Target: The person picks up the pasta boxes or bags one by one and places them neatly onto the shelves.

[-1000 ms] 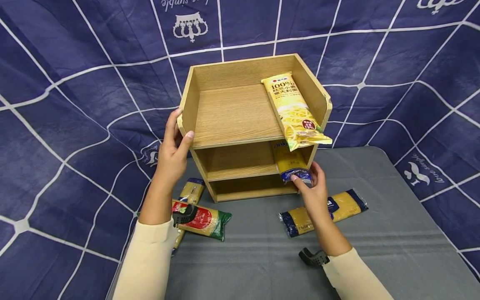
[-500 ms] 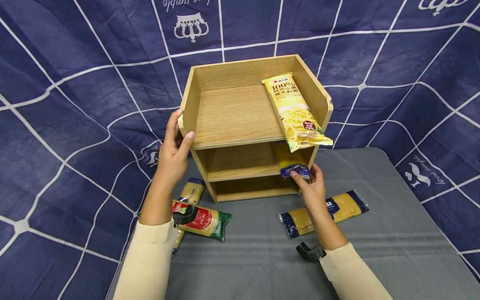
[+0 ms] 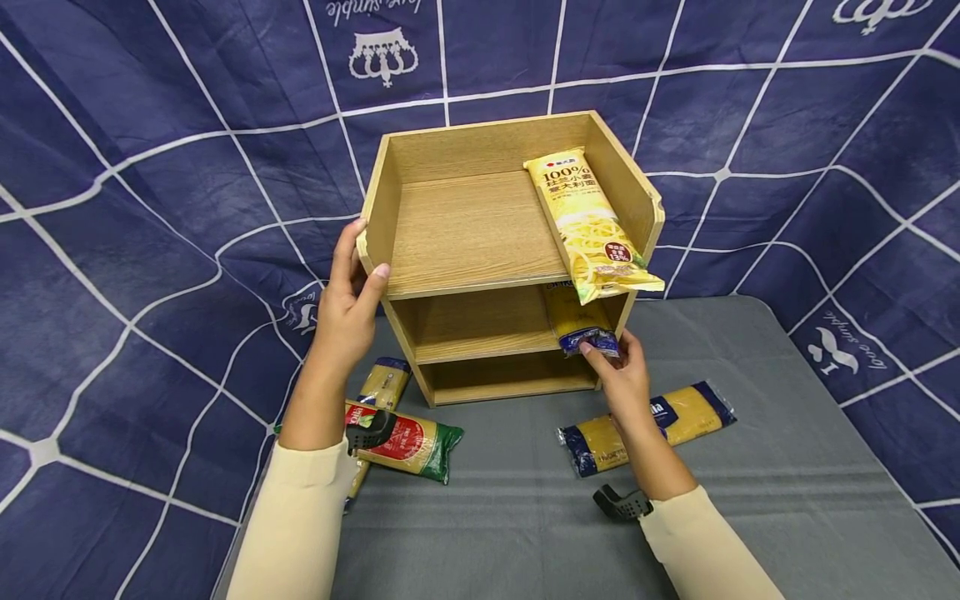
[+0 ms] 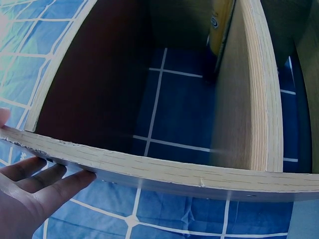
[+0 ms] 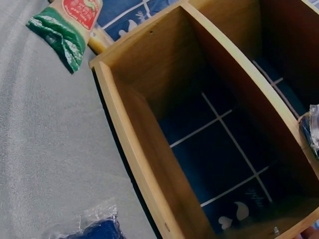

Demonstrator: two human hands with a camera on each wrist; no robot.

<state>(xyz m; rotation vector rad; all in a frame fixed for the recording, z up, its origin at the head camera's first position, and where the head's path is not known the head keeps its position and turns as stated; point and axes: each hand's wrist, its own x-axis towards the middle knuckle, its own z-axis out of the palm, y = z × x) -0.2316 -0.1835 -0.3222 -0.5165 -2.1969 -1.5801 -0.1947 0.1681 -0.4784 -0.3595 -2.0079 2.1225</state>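
- The blue-ended pasta packet is seen in the middle compartment of the wooden rack, against its right side, with its crumpled end projecting past the front edge.
- Of the two hands, the right hand is held part-closed there: its thumb is pressed on the packet's end, while its fingers are mostly hidden by the rack's side panel. Whether the end is pinched or only pushed cannot be told.
- The top front corner of the rack's left side is gripped by the left hand, thumb inside and fingers outside.
- If the packet is pushed by its soft end, the film could be buckled or torn, and the end left jutting out.
- The rack could be slid or twisted if the push is not countered by the left hand.
- The yellow packet on top overhangs the front edge; it could be tipped off by a jolt.
- The packet's far end is hidden under the top board, and only a clear scrap of its wrapper is caught in the right wrist view.
- On the bench, the navy-ended packet is partly covered by the right forearm, and the red-and-green packet by the left.
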